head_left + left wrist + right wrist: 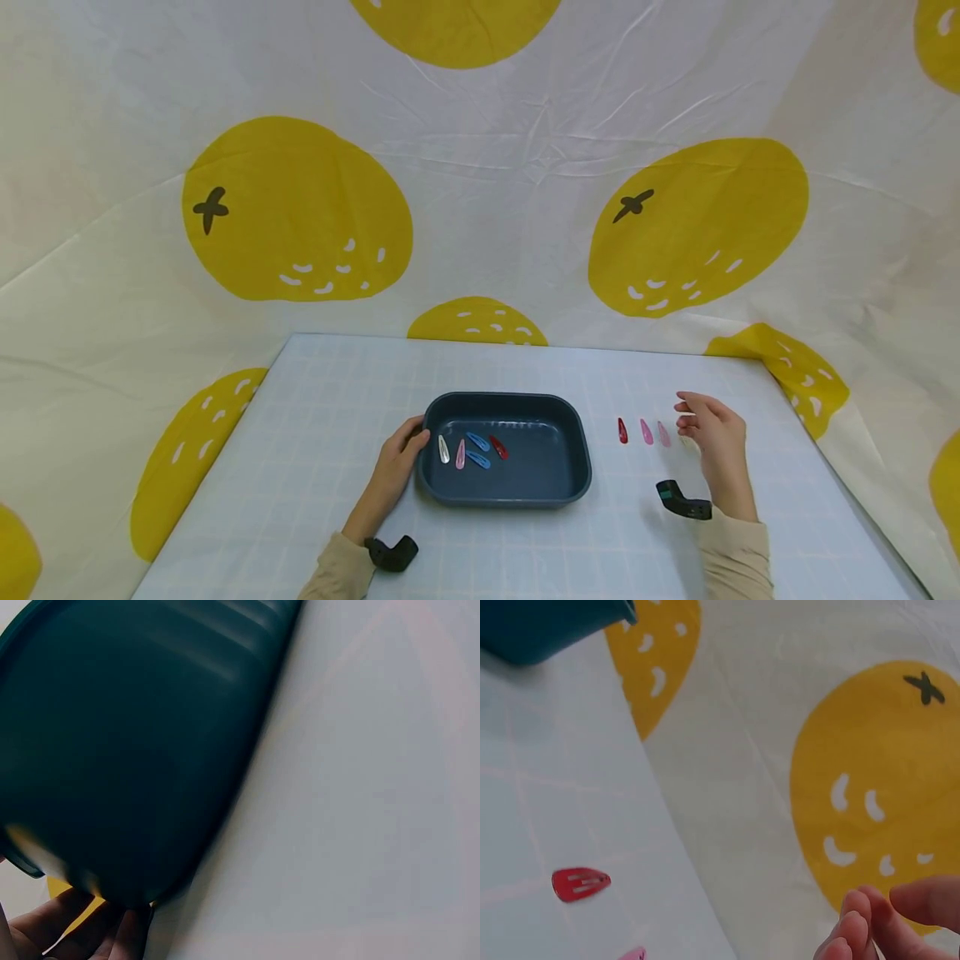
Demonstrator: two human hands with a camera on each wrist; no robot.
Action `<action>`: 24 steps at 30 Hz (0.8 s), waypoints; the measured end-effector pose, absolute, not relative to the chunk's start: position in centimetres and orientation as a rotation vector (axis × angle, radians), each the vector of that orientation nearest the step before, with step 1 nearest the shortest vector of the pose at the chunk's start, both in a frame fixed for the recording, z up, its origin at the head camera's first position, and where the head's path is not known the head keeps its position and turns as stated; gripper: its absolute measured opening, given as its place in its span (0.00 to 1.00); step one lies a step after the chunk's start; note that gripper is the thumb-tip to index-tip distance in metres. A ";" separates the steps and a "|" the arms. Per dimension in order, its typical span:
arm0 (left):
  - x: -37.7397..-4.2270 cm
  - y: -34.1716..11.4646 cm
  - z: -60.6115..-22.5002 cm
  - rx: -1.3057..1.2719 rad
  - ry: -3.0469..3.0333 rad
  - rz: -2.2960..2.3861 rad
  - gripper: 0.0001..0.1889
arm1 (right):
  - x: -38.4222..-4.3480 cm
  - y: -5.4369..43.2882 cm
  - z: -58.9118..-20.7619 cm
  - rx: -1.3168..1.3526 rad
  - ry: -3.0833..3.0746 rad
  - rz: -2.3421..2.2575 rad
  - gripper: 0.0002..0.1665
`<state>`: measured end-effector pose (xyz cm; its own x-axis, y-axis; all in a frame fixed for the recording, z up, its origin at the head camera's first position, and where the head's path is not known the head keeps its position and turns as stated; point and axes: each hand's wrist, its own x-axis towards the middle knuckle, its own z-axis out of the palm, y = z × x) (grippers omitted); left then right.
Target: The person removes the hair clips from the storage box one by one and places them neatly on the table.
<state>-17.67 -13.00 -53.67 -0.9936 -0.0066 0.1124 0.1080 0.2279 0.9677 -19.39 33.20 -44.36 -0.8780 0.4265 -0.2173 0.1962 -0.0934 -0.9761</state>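
Observation:
My left hand (395, 467) grips the left rim of a dark blue tray (517, 502), its fingers also showing against the tray wall (135, 787) in the left wrist view. Inside the tray lie a white hair clip (444, 450), a pink hair clip (461, 454), two blue hair clips (477, 459) and a red hair clip (498, 447). Over the right side of the table my right hand (716, 437) hovers with loosely bent fingers, thumb and forefinger apart and nothing visible between them. Just left of it are a red hair clip (622, 431) and two pink hair clips (647, 432).
A pale hair clip (684, 440) lies partly hidden beneath my right hand. The table (360, 375) has a light checked cover. Behind it hangs a white cloth (487, 217) printed with yellow fruit. Each wrist wears a black camera mount (682, 502).

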 end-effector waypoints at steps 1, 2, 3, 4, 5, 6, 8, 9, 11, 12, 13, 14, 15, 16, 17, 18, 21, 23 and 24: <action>-17.7 -13.0 -53.6 -0.095 -2.390 -1.899 0.18 | -19.4 32.8 -44.2 -0.677 -2.025 2.092 0.22; -17.7 -13.0 -53.6 -0.092 -2.391 -1.906 0.18 | -19.4 32.5 -44.0 -0.662 -2.050 2.086 0.22; -17.6 -13.0 -53.6 -0.093 -2.391 -1.908 0.18 | -19.5 32.0 -43.9 -0.644 -2.088 2.069 0.24; -17.6 -13.0 -53.6 -0.092 -2.390 -1.912 0.18 | -19.5 31.6 -43.9 -0.617 -2.129 2.049 0.26; -17.7 -13.0 -53.6 -0.096 -2.387 -1.912 0.18 | -19.5 31.2 -43.9 -0.589 -2.155 2.038 0.26; -17.7 -12.9 -53.6 -0.094 -2.385 -1.916 0.18 | -19.5 30.7 -43.8 -0.560 -2.185 2.023 0.26; -17.7 -12.9 -53.6 -0.092 -2.386 -1.914 0.18 | -19.6 29.7 -43.9 -0.490 -2.239 1.991 0.26; -17.7 -12.9 -53.6 -0.087 -2.390 -1.910 0.19 | -19.6 29.2 -43.9 -0.453 -2.266 1.973 0.26; -17.7 -12.9 -53.5 -0.079 -2.397 -1.906 0.19 | -19.7 28.1 -44.0 -0.386 -2.303 1.953 0.26; -17.6 -12.8 -53.3 -0.070 -2.402 -1.907 0.19 | -19.7 27.5 -44.0 -0.347 -2.321 1.943 0.26; -17.5 -12.8 -53.1 -0.064 -2.408 -1.905 0.19 | -19.7 26.9 -44.0 -0.305 -2.335 1.939 0.25; -17.3 -12.7 -52.6 -0.067 -2.417 -1.897 0.19 | -19.6 26.3 -44.0 -0.268 -2.351 1.936 0.25; -17.1 -12.6 -52.1 -0.070 -2.421 -1.896 0.19 | -19.6 25.8 -44.0 -0.230 -2.365 1.935 0.24; -16.9 -12.6 -51.6 -0.076 -2.428 -1.893 0.19 | -19.5 25.2 -44.0 -0.189 -2.371 1.946 0.24; -16.7 -12.5 -51.1 -0.079 -2.434 -1.893 0.19 | -19.5 24.7 -44.0 -0.144 -2.380 1.955 0.23; -16.5 -12.5 -50.6 -0.082 -2.441 -1.895 0.19 | -19.4 24.1 -44.0 -0.098 -2.383 1.972 0.23; -16.1 -12.4 -49.6 -0.090 -2.453 -1.892 0.19 | -19.3 22.6 -44.1 0.052 -2.406 2.019 0.21; -16.0 -12.4 -49.4 -0.078 -2.454 -1.900 0.19 | -19.2 21.5 -44.1 0.142 -2.444 2.036 0.20; -15.9 -12.4 -49.3 -0.076 -2.456 -1.898 0.19 | -19.2 20.9 -44.1 0.182 -2.464 2.043 0.20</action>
<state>-15.92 -12.44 -49.26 -0.9981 0.0159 0.0591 0.0612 0.2517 0.9659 -19.22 20.94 -44.13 -0.9915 -0.1283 0.0230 -0.0463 0.1824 -0.9821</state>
